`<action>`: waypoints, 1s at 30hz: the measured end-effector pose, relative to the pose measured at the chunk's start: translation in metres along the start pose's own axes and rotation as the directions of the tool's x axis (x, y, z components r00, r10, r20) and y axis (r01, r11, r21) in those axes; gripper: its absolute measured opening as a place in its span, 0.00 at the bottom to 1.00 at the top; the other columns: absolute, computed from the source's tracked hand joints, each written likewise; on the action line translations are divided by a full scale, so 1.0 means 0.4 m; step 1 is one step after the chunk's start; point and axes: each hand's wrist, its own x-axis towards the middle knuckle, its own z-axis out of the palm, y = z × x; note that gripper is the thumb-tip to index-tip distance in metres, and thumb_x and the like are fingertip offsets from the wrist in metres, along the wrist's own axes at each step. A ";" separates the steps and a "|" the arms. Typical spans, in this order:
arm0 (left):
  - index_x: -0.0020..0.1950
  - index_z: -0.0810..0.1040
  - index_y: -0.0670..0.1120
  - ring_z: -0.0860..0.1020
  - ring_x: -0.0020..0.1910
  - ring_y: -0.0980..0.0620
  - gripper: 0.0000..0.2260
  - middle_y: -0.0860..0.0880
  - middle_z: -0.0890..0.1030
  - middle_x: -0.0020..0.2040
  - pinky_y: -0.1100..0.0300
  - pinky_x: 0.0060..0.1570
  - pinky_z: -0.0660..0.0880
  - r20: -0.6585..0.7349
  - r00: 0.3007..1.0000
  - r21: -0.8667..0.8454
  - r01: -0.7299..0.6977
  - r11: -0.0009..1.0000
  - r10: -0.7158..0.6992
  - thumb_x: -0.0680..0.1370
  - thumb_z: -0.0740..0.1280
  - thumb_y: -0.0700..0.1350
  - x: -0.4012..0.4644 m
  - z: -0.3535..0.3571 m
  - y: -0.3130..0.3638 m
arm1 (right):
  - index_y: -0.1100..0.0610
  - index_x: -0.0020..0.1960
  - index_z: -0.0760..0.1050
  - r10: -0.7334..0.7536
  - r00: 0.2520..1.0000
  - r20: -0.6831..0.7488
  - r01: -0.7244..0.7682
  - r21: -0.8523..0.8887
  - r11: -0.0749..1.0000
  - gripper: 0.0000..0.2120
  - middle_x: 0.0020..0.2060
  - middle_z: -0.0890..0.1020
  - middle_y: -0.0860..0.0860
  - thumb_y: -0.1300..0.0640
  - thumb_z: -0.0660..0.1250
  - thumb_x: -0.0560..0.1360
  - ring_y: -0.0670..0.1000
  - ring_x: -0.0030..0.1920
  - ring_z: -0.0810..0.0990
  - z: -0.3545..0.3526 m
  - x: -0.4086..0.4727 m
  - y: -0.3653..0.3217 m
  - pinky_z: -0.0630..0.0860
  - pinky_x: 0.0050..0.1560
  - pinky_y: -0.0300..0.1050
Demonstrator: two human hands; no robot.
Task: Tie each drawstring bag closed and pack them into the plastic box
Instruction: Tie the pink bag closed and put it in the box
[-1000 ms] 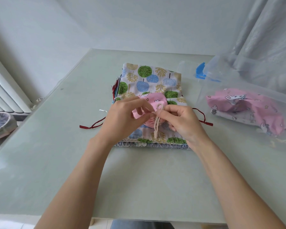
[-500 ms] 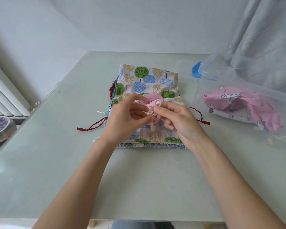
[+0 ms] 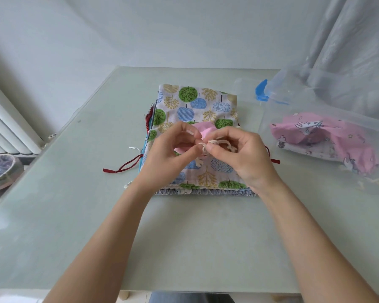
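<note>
Pink drawstring bag (image 3: 202, 131) mid-frame over the bag stack (image 3: 195, 106); left hand (image 3: 169, 156) and right hand (image 3: 245, 156) each pinch cream cord (image 3: 212, 142), likely mid-knot; plastic box (image 3: 328, 119) at right, one bag packed.

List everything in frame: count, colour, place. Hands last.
small pink drawstring bag: 1, pink, held over the stack at table centre
cream cotton drawstring cord: 1, cream, between both hands
stack of flat fabric bags: count unclear, top one tree print in green, blue and tan, table centre
dark red ribbon drawstrings: 2 ends showing, left and right of the stack
clear plastic box: 1, transparent, table right
pink cartoon-print bag: 1, pink and white, inside the box
blue plastic clip: 1, blue, behind the box
glass-topped table: 1, pale green
white radiator: 1, far left
left hand: fingers pinch cord
right hand: fingers pinch cord
</note>
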 end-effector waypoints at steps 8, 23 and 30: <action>0.49 0.75 0.42 0.83 0.41 0.52 0.07 0.50 0.81 0.43 0.63 0.41 0.76 -0.021 0.999 0.023 -0.024 0.999 0.024 0.74 0.71 0.38 0.001 0.003 0.003 | 0.56 0.42 0.78 -0.056 0.998 0.021 0.055 0.053 0.997 0.10 0.37 0.82 0.39 0.71 0.67 0.72 0.39 0.38 0.80 0.009 -0.003 -0.005 0.74 0.39 0.29; 0.45 0.73 0.42 0.77 0.35 0.55 0.07 0.52 0.79 0.36 0.65 0.37 0.75 0.177 0.977 -0.284 0.165 0.945 -0.117 0.69 0.63 0.35 0.000 -0.019 0.028 | 0.54 0.40 0.80 0.046 0.979 0.198 -0.091 0.224 0.970 0.06 0.36 0.83 0.48 0.63 0.68 0.69 0.43 0.34 0.78 -0.005 -0.008 -0.012 0.70 0.34 0.32; 0.47 0.75 0.43 0.79 0.40 0.55 0.07 0.50 0.81 0.40 0.65 0.40 0.76 0.215 0.955 -0.241 0.253 0.937 -0.202 0.70 0.62 0.38 -0.001 -0.018 0.021 | 0.51 0.42 0.80 -0.151 0.988 -0.028 0.143 -0.188 0.972 0.07 0.40 0.84 0.53 0.63 0.71 0.69 0.53 0.38 0.82 0.014 -0.015 0.002 0.79 0.42 0.51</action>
